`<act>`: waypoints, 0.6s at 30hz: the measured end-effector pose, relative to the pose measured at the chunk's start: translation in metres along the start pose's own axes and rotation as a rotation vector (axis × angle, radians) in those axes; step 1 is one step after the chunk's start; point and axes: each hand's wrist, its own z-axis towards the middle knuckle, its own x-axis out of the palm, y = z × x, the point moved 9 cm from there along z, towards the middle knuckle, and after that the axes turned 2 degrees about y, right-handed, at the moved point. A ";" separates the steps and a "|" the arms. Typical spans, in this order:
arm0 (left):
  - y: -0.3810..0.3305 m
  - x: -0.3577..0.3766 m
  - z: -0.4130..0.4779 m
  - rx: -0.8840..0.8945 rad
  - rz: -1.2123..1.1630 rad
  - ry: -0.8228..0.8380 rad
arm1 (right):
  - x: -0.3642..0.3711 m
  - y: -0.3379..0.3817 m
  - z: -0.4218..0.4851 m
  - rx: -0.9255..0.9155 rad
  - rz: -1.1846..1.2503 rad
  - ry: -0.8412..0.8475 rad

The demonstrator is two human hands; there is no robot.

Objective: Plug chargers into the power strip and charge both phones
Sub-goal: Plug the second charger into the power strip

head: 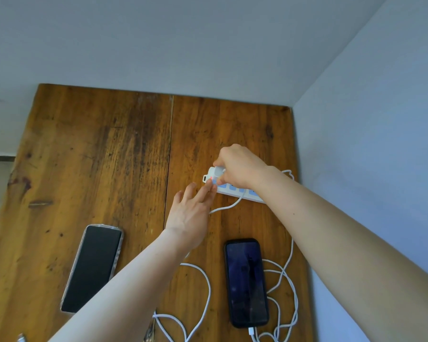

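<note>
Together, two hands met at the white power strip [235,190], at two o'clock on the bench [97,149]: right hand [240,166] pinching one charger [218,172], left hand [192,211] spread, fingertips steadying it. Two phones lay nearer: the clear-cased phone [93,267] at eight o'clock, the black-cased phone [247,282], cabled, at five.

The wooden bench [109,149], brown with dark stains and a lengthwise seam, stands in a corner between two plain pale blue-grey walls [208,40] under soft, even light.
</note>
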 end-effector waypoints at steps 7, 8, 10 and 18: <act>-0.001 0.007 -0.003 -0.004 -0.029 0.051 | 0.005 0.003 -0.008 0.032 -0.117 -0.076; -0.001 0.009 -0.006 -0.009 -0.057 0.057 | 0.006 0.005 -0.011 0.038 -0.162 -0.083; 0.002 0.008 -0.018 -0.023 -0.116 0.031 | 0.006 0.014 -0.018 0.037 -0.268 -0.122; 0.073 0.004 -0.109 -0.150 -0.181 -0.153 | 0.022 0.091 -0.081 -0.014 0.074 -0.480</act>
